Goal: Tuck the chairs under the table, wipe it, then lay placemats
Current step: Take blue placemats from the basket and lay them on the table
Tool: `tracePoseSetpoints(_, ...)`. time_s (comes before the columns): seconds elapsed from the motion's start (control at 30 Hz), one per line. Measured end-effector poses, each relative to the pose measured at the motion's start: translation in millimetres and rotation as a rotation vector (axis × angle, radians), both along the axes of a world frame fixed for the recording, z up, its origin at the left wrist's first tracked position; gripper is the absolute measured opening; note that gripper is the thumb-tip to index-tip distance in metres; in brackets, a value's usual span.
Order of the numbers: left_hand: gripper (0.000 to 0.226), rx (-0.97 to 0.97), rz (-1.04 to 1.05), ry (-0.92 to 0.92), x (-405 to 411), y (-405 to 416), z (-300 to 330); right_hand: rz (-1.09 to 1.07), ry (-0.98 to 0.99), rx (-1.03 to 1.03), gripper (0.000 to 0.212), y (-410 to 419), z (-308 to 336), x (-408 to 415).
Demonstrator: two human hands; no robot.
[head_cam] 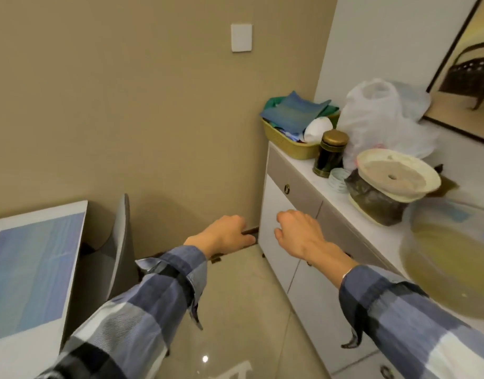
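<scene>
Both hands are out in front with fingers loosely curled and holding nothing: the left hand [225, 232] hangs over the floor, the right hand [298, 231] before the cabinet [279, 228]. At the near left, a placemat [30, 272] already lies flat on the table [22, 348], and a chair [120, 242] sits tucked close against its edge, so those steps look done on this side. Farther off, on the cabinet top, a basket [287, 144] holds folded blue cloths [293, 110], likely spare mats; the reach seems aimed there. A jar [331, 153], bag [372, 116] and pots crowd beside the basket.
</scene>
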State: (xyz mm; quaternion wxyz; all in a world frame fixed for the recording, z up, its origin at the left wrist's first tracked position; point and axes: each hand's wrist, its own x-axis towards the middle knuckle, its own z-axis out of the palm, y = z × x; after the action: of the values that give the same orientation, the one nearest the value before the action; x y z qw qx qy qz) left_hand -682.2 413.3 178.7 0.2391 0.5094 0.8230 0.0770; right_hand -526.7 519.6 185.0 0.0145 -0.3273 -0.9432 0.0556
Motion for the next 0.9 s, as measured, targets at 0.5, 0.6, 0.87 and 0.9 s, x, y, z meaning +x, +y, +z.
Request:
tracePoseSetpoints(0.5,0.044,0.151,-0.097,0.158,-168.7,289.3,54.0,-0.246,0.23,0.003,0.013,292.7,39.7,-189.3)
tracePoseSetpoints(0.6,0.04,0.206,-0.085,0.163,-194.8,342.3,64.1,-0.261,0.262,-0.037,0.013,347.1,45.7,-218.8)
tracePoseSetpoints(0.87,0.036,0.236,-0.093,0.078,-262.4,465.6,61.0,-0.481,0.129,-0.082,0.017,458.0,48.3,-262.6)
tracePoseSetpoints(0.9,0.041,0.224,-0.119,0.107,-274.2,488.0,58.3,-0.542,0.128,-0.09,0.022,473.7,47.6,-268.2)
